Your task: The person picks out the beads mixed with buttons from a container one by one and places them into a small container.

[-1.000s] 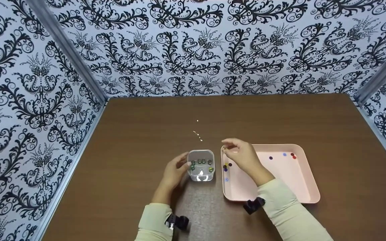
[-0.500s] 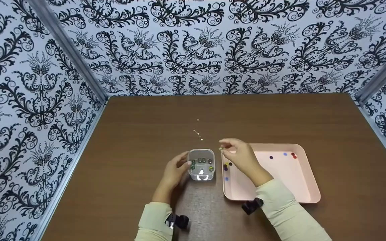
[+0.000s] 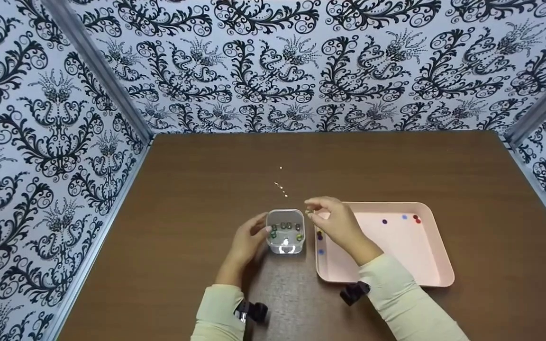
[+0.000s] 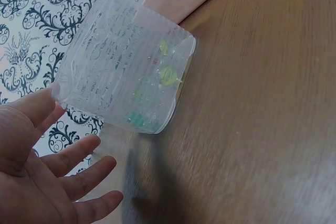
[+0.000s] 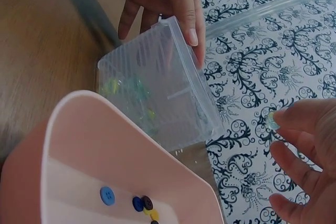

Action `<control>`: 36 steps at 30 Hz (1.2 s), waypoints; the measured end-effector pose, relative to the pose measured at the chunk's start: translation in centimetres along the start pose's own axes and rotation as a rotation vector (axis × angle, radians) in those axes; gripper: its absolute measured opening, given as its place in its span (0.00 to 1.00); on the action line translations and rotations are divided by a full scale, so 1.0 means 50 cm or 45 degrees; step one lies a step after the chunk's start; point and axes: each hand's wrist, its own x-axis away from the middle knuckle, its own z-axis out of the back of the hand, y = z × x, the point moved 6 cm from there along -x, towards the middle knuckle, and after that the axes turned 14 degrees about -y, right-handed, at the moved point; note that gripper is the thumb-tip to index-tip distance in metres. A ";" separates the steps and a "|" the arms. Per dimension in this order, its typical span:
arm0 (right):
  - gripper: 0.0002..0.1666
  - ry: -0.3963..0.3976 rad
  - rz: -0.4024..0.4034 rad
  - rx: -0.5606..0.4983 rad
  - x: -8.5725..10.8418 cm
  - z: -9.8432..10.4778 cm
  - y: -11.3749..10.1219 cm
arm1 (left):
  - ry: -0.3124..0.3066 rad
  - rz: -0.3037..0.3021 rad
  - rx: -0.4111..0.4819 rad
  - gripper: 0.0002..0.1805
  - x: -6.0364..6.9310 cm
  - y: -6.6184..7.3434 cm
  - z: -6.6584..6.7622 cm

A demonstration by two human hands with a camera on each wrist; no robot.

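Note:
A clear square plastic container (image 3: 286,248) stands on the brown table with several green and yellowish glass marbles (image 3: 274,234) inside. My left hand (image 3: 246,241) holds it at its left side, thumb at the rim; its lower fingers (image 4: 86,184) are spread apart from the wall in the left wrist view. My right hand (image 3: 341,227) is raised above the left edge of the pink tray (image 3: 445,258), near the container's right rim. Between thumb and index finger it pinches a clear marble with yellow in it (image 5: 272,121).
Inside the tray lie several small buttons: blue ones (image 5: 107,195), dark ones and yellow along the left wall, red ones (image 3: 417,220) at the far right corner. Small bright specks (image 3: 280,187) show on the table behind the container. Patterned walls (image 3: 282,71) enclose the table.
My right hand has moved left with the marble, from over the tray toward the container's rim. The left hand has stayed at the container.

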 end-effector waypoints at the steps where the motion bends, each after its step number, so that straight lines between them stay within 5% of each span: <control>1: 0.15 -0.001 0.012 0.005 0.000 -0.001 -0.002 | 0.000 -0.003 -0.012 0.23 -0.001 0.000 0.000; 20: 0.16 -0.016 0.127 0.120 0.001 -0.027 -0.019 | 0.008 0.035 -0.050 0.22 0.003 0.016 0.000; 36: 0.14 -0.049 0.172 0.183 0.000 -0.045 -0.031 | 0.015 0.078 -0.020 0.23 0.000 -0.005 0.001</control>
